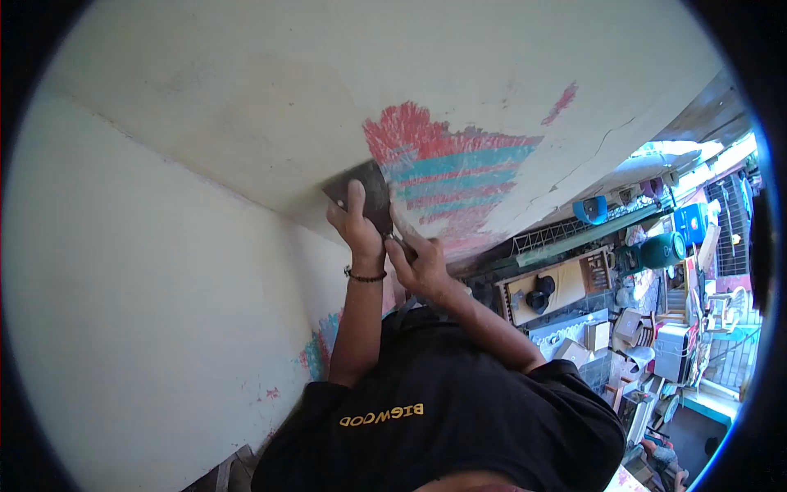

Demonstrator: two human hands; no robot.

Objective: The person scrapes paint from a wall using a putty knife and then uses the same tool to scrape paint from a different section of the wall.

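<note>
A wide scraper (375, 190) with a dark, flat blade lies against the pale wall at the left edge of a red and teal painted patch (467, 168). My left hand (361, 225), with a dark beaded bracelet at the wrist, grips the blade, one finger stretched along its face. Close beside it on the right, my right hand (422, 264) is closed around the handle, most of which is hidden by the fingers. Where the paint is worn, pale surface shows between the coloured strokes.
A wall corner (197, 172) runs down on the left, with more teal and red paint (314, 357) near my left forearm. A crack (602, 143) crosses the wall at right. Beyond are a wooden frame with a dark cap (541, 293), a green barrel (662, 249), boxes and a seated person (662, 455).
</note>
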